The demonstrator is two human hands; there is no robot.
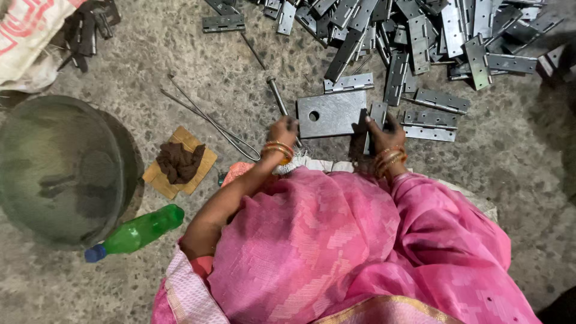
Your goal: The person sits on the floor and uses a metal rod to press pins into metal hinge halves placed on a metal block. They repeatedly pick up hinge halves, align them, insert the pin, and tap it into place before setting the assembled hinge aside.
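Left hand: the left hand (pixel 283 131) rested at the near left corner of a flat grey rectangular steel plate with one round hole (pixel 332 113), fingers curled at its edge beside a thin steel rod (pixel 278 98); whether it gripped the rod or only touched the plate, I could not tell.
Right hand: the right hand (pixel 381 134) lay at the plate's near right corner, fingers closed on a narrow grey steel hinge (pixel 377 120) standing along that side.
Hands together: well apart, one at each end of the plate (gold bangles on both wrists).
Plate: flat on the speckled concrete floor (pixel 180 48), just ahead of the person's lap in pink cloth (pixel 336 240).
Beyond: a loose pile of grey steel hinges (pixel 420 36) spread across the far side.
Left of the person: long bent wire tongs (pixel 210 120), a brown rag on a cardboard square (pixel 179 162), a green plastic bottle with a blue cap (pixel 137 233) lying down, and a large round dark metal basin (pixel 60 171).
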